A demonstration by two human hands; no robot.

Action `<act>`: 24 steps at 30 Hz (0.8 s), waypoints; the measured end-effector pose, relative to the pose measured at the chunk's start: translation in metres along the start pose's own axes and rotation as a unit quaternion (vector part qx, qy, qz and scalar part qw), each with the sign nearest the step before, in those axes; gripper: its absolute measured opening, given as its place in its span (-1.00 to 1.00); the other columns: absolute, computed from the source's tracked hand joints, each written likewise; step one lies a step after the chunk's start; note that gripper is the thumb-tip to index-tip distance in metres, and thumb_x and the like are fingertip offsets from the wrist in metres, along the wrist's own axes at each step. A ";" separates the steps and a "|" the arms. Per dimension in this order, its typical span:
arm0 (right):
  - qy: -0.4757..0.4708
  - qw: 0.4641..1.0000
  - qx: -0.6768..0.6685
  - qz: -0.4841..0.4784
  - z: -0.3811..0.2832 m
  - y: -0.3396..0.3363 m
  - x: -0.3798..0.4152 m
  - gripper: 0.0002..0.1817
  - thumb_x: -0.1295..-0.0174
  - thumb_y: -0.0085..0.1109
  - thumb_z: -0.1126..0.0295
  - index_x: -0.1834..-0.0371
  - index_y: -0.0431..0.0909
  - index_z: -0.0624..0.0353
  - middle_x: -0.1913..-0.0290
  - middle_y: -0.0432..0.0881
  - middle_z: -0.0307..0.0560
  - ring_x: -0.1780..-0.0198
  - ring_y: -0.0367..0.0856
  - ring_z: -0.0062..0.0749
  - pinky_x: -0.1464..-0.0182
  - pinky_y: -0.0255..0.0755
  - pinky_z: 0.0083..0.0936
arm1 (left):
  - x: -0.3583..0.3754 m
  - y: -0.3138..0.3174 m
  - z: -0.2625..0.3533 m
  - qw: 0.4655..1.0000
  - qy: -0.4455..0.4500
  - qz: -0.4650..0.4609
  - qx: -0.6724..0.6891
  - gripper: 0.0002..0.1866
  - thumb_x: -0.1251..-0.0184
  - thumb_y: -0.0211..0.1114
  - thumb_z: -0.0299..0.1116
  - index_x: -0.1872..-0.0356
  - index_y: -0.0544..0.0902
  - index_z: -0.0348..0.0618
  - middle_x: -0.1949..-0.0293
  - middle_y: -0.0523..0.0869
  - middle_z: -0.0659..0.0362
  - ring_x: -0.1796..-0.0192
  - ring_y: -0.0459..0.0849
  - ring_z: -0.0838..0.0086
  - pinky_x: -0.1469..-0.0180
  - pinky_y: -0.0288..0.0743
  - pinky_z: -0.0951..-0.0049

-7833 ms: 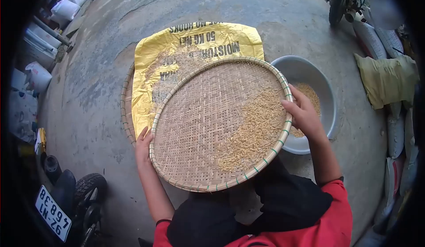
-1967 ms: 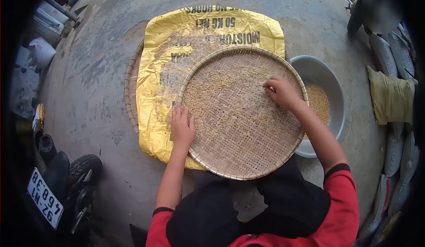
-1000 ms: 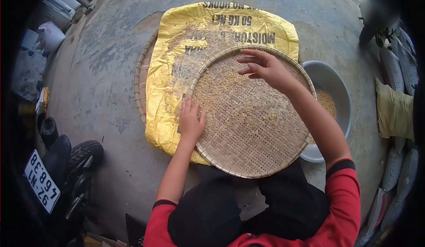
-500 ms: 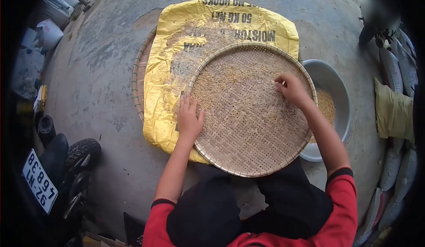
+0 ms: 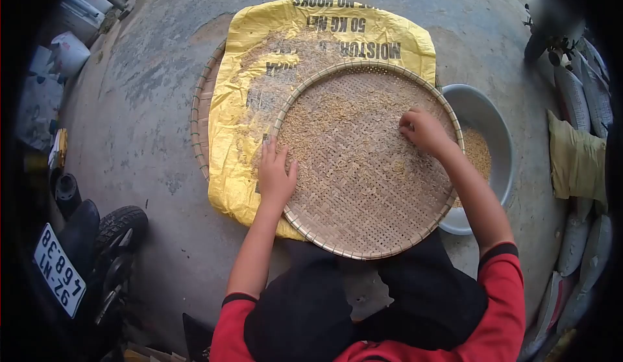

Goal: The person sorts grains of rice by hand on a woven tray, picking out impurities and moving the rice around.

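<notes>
A round woven bamboo tray (image 5: pixel 383 213) rests partly on a yellow sack (image 5: pixel 233 187) and close above my knees. Unhusked grain (image 5: pixel 331 115) lies scattered over its weave, thickest toward the upper left. At the tray's left rim lies my left hand (image 5: pixel 276 177), fingers stretched out and thumb apart, touching the edge. My right hand (image 5: pixel 425 132) is over the right part of the tray, its fingers curled together close to the grain. Whatever those fingertips hold, if anything, is too small to make out.
A grey metal basin (image 5: pixel 496 122) with yellow grain stands at the right, partly under the tray. Another woven tray (image 5: pixel 201 115) shows beneath the sack. A motorbike (image 5: pixel 120 232) stands at lower left; filled sacks (image 5: pixel 577 161) line the right side.
My right hand has shifted slightly left, with its fingers drawn in more. A small yellowish cluster of grain now shows below it. My left hand stays at the rim.
</notes>
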State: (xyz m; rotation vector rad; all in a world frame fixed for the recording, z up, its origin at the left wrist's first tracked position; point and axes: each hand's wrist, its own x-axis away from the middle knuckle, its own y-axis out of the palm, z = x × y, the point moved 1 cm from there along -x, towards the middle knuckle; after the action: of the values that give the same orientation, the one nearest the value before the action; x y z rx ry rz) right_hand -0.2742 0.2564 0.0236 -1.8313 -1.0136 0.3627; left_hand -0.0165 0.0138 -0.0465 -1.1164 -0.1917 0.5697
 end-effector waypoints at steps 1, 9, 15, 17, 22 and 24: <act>0.004 1.000 0.024 -0.009 0.000 0.000 -0.001 -0.89 -0.09 0.21 0.42 0.36 0.56 0.21 0.24 0.53 -0.01 0.15 0.54 -0.08 0.09 0.43 -0.29 | 0.000 0.000 0.000 1.000 0.003 0.001 0.002 -0.57 -0.17 0.23 -0.25 -0.04 0.55 -0.24 -0.35 0.24 -0.10 -0.39 0.16 -0.04 -0.32 0.15 0.09; -0.019 0.996 0.083 -0.022 -0.002 0.005 -0.008 -0.89 -0.10 0.18 0.43 0.35 0.52 0.24 0.27 0.53 0.00 0.19 0.55 -0.12 0.14 0.43 -0.30 | 0.000 -0.002 0.001 1.000 0.000 0.001 0.008 -0.58 -0.17 0.22 -0.25 -0.04 0.56 -0.23 -0.36 0.24 -0.08 -0.39 0.16 -0.04 -0.33 0.14 0.10; 0.044 0.839 -0.527 -0.125 -0.081 -0.036 -0.012 -0.71 -0.34 0.04 0.35 -0.06 0.39 0.23 -0.03 0.57 0.03 0.22 0.65 -0.50 0.31 0.50 -0.55 | 0.001 0.001 -0.001 1.000 0.005 -0.004 0.000 -0.58 -0.19 0.22 -0.24 -0.05 0.56 -0.22 -0.36 0.23 -0.08 -0.40 0.16 -0.03 -0.34 0.14 0.10; -0.024 0.865 -0.496 -0.065 -0.091 -0.042 -0.014 -0.49 -0.33 0.01 0.38 -0.31 0.15 0.27 -0.09 0.55 0.04 0.17 0.67 -0.41 0.22 0.54 -0.54 | 0.000 0.000 0.001 1.000 0.005 -0.001 -0.010 -0.58 -0.18 0.23 -0.25 -0.05 0.56 -0.22 -0.36 0.25 -0.08 -0.39 0.17 -0.03 -0.33 0.15 0.10; 0.057 0.935 -0.346 -0.055 -0.035 -0.020 -0.014 -0.60 -0.28 0.10 0.38 -0.14 0.41 0.32 0.08 0.65 -0.02 0.15 0.65 -0.47 0.18 0.49 -0.53 | -0.001 -0.001 0.001 1.000 0.004 0.003 0.002 -0.58 -0.17 0.23 -0.25 -0.04 0.56 -0.23 -0.35 0.26 -0.08 -0.39 0.17 -0.04 -0.32 0.17 0.10; 0.101 0.969 -0.227 0.009 -0.014 -0.007 -0.007 -0.74 -0.20 0.17 0.39 0.08 0.57 0.28 0.22 0.67 0.00 0.22 0.64 -0.42 0.17 0.47 -0.48 | 0.000 -0.001 0.002 1.000 0.003 0.002 0.001 -0.58 -0.17 0.23 -0.25 -0.04 0.56 -0.23 -0.35 0.26 -0.08 -0.39 0.17 -0.04 -0.32 0.17 0.10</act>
State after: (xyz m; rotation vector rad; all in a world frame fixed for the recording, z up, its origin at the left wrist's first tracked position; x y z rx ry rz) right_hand -0.2735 0.2436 0.0345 -2.2340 -0.9923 -0.0568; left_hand -0.0167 0.0150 -0.0450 -1.1170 -0.1834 0.5687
